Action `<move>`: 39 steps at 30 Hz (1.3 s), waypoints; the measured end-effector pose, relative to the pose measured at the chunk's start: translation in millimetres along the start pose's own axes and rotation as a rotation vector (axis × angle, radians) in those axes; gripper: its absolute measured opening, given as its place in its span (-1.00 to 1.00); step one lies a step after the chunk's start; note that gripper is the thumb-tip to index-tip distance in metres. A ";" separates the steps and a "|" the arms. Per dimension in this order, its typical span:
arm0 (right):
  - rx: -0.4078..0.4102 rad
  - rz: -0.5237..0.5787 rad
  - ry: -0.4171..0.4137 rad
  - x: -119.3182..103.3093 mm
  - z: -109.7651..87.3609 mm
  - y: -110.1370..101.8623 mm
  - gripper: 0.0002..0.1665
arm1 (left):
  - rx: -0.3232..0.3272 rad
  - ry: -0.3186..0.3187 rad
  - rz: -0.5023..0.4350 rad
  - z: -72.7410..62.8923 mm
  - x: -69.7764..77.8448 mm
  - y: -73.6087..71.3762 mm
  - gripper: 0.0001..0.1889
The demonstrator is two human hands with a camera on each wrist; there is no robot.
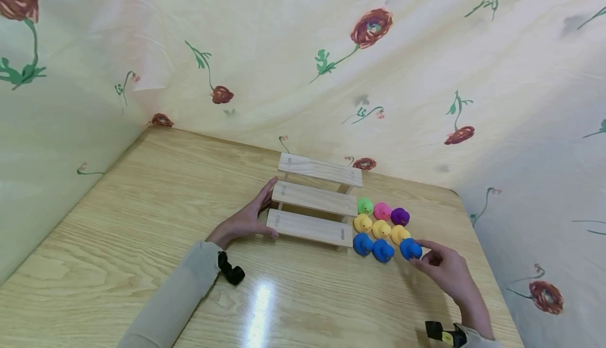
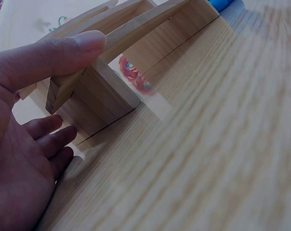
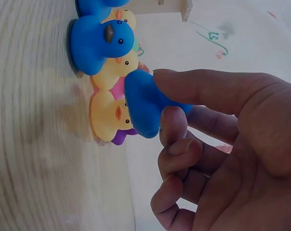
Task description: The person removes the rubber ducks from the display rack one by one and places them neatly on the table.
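A stepped wooden rack [image 1: 314, 198] with three plank tiers stands on the table. At its left end is my left hand [image 1: 243, 220], thumb spread from the fingers. In the left wrist view, the thumb [image 2: 90, 42] rests against the front plank's end, and the other fingers lie loosely beside the side panel [image 2: 99, 103]. My right hand [image 1: 447, 269] pinches a blue rubber duck [image 3: 145, 103] between thumb and fingers, holding it off the table, tilted. Two more blue ducks [image 1: 363, 244] sit just left of it, by the rack's right end.
Behind the blue ducks is a row of yellow ducks [image 1: 381, 229]. Farther back sit a green duck [image 1: 365, 206], a pink duck [image 1: 382, 211] and a purple duck [image 1: 400, 216]. Flowered cloth [image 1: 265, 63] surrounds the wood-grain table [image 1: 156, 206] at the back and sides.
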State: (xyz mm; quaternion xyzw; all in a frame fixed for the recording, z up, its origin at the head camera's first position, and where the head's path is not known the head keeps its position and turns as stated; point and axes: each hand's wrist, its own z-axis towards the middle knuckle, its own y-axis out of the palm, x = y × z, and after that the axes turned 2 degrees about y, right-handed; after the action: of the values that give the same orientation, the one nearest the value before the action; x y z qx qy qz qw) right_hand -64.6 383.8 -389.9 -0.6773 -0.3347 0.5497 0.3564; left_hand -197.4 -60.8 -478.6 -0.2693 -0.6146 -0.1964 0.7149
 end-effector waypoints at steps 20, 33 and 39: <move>-0.160 0.060 0.044 17.2 10.4 11.8 -0.37 | 0.001 0.009 0.006 0.5 0.1 0.4 0.40; -0.162 0.084 0.029 23.3 11.6 12.3 -0.38 | 0.004 0.007 0.006 0.2 0.6 0.5 0.40; -0.183 0.101 0.013 24.4 10.5 9.6 -0.35 | 0.002 0.006 0.004 -0.4 1.3 1.3 0.40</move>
State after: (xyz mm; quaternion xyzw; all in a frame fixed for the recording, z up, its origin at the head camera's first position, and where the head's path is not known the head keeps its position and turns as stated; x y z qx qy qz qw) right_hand -70.1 400.6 -411.9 -0.7265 -0.3465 0.5299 0.2670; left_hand -196.1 -60.0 -477.5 -0.2689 -0.6122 -0.1951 0.7175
